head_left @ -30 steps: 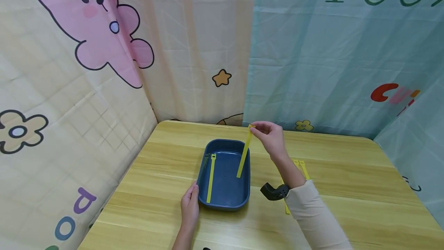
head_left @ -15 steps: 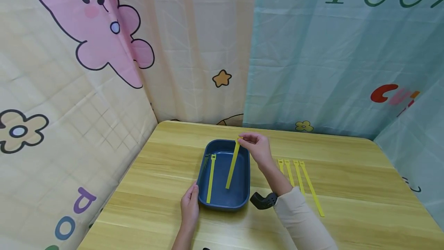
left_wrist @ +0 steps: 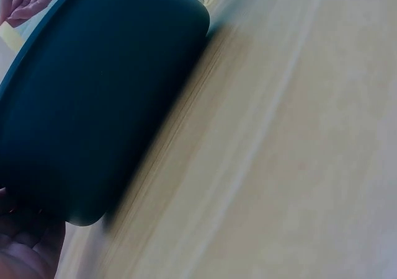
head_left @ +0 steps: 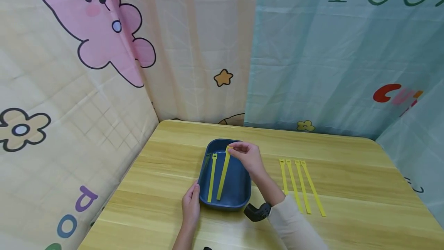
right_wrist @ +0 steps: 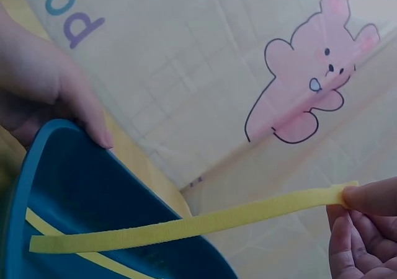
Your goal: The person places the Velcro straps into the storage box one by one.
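Observation:
In the head view a dark blue plastic tray stands on the table. My left hand holds its near left side, thumb at the rim; its fingers are partly hidden under the tray in the left wrist view. My right hand pinches the slotted head of a yellow hook-and-loop cable tie between thumb and fingertips. That tie slants down into the tray, its tail low near the tray's near end. Left of it, a second yellow cable tie lies lengthwise in the tray.
Several more yellow cable ties lie side by side on the wooden table, right of the tray and partly behind the right forearm. Printed curtains hang behind and beside the table. A black device sits on the right wrist.
My right hand has moved left and toward me, lowering the pinched cable tie into the tray beside the other one. More ties on the table have come into sight. The left hand stays put.

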`<move>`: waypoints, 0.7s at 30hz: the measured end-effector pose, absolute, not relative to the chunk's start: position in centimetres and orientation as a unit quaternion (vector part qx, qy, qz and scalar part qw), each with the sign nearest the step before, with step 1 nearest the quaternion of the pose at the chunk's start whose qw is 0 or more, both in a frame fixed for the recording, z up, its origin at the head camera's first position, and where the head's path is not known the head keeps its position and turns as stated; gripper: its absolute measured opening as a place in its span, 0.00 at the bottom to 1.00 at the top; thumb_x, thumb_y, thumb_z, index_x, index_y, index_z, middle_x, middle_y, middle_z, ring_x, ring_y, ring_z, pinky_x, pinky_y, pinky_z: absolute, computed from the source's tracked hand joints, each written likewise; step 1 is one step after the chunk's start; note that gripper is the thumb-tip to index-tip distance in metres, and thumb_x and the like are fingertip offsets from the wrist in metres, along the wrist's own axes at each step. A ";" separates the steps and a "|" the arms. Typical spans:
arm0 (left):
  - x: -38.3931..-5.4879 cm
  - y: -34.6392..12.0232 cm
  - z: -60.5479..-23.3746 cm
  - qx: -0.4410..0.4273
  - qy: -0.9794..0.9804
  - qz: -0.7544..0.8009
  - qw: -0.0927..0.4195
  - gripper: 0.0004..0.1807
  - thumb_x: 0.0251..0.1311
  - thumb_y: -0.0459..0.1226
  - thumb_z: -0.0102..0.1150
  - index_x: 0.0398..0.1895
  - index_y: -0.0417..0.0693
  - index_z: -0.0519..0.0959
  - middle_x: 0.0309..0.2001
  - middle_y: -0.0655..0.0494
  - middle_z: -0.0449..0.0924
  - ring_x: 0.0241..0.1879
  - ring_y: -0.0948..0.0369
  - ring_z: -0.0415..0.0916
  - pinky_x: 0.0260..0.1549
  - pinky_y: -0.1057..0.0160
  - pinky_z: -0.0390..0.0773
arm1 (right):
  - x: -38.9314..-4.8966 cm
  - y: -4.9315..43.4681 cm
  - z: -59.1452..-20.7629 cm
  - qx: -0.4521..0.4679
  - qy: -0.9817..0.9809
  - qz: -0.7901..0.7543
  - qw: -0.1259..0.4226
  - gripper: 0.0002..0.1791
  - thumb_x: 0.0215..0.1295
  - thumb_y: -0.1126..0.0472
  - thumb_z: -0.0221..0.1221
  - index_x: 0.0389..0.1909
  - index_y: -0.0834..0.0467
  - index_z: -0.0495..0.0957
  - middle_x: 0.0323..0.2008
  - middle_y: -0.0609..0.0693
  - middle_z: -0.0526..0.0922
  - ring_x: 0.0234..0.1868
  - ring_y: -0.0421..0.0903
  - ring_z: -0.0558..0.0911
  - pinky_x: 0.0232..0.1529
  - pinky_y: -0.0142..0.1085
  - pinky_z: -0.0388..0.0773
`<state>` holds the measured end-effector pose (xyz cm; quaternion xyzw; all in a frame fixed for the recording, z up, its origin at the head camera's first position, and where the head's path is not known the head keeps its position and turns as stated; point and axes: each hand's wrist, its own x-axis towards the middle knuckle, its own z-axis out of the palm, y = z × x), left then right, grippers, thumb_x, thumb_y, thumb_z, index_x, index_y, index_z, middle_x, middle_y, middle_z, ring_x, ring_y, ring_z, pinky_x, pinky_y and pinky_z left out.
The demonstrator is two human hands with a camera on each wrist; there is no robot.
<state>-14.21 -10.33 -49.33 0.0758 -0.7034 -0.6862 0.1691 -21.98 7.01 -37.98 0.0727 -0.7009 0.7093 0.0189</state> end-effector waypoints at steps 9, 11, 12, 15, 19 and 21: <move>-14.2 -10.2 -49.3 0.081 -0.700 -0.689 0.170 0.20 0.61 0.39 0.41 0.50 0.32 0.68 0.51 0.44 0.67 0.54 0.56 0.60 0.52 0.62 0.60 | -22.5 6.6 -39.6 0.050 -0.710 0.703 0.007 0.11 0.45 0.63 0.63 0.31 0.63 0.78 0.28 0.54 0.79 0.30 0.46 0.76 0.34 0.34 0.76; -14.2 -10.2 -49.4 0.081 -0.701 -0.688 0.170 0.20 0.61 0.39 0.41 0.50 0.32 0.67 0.51 0.44 0.67 0.54 0.56 0.59 0.52 0.61 0.60 | -22.9 6.6 -40.0 0.040 -0.715 0.698 0.009 0.10 0.45 0.63 0.62 0.31 0.63 0.79 0.28 0.53 0.78 0.30 0.45 0.76 0.34 0.33 0.76; -14.2 -10.2 -49.4 0.081 -0.702 -0.687 0.169 0.20 0.61 0.39 0.41 0.50 0.32 0.67 0.51 0.43 0.67 0.54 0.56 0.59 0.52 0.61 0.60 | -23.1 6.5 -40.2 0.035 -0.717 0.696 0.010 0.10 0.45 0.63 0.62 0.31 0.63 0.79 0.28 0.53 0.78 0.29 0.45 0.75 0.34 0.33 0.76; -14.2 -10.3 -49.4 0.081 -0.702 -0.687 0.168 0.21 0.61 0.40 0.41 0.50 0.31 0.67 0.52 0.43 0.66 0.54 0.55 0.59 0.52 0.60 0.60 | -23.7 6.5 -40.7 0.019 -0.723 0.691 0.008 0.09 0.46 0.64 0.62 0.31 0.62 0.79 0.28 0.53 0.78 0.30 0.47 0.75 0.34 0.34 0.76; -14.2 -10.3 -49.3 0.078 -0.702 -0.688 0.165 0.21 0.61 0.41 0.40 0.51 0.33 0.67 0.52 0.43 0.66 0.55 0.55 0.58 0.53 0.61 0.59 | -24.5 6.4 -41.5 0.008 -0.726 0.688 0.001 0.09 0.46 0.63 0.62 0.31 0.62 0.79 0.28 0.53 0.78 0.31 0.49 0.76 0.36 0.37 0.76; -14.2 -10.3 -49.3 0.078 -0.702 -0.689 0.165 0.21 0.61 0.41 0.41 0.51 0.33 0.67 0.52 0.44 0.66 0.55 0.56 0.58 0.53 0.61 0.59 | -24.9 6.3 -41.9 0.003 -0.726 0.688 -0.003 0.10 0.46 0.63 0.62 0.31 0.62 0.79 0.28 0.53 0.78 0.30 0.48 0.76 0.36 0.37 0.76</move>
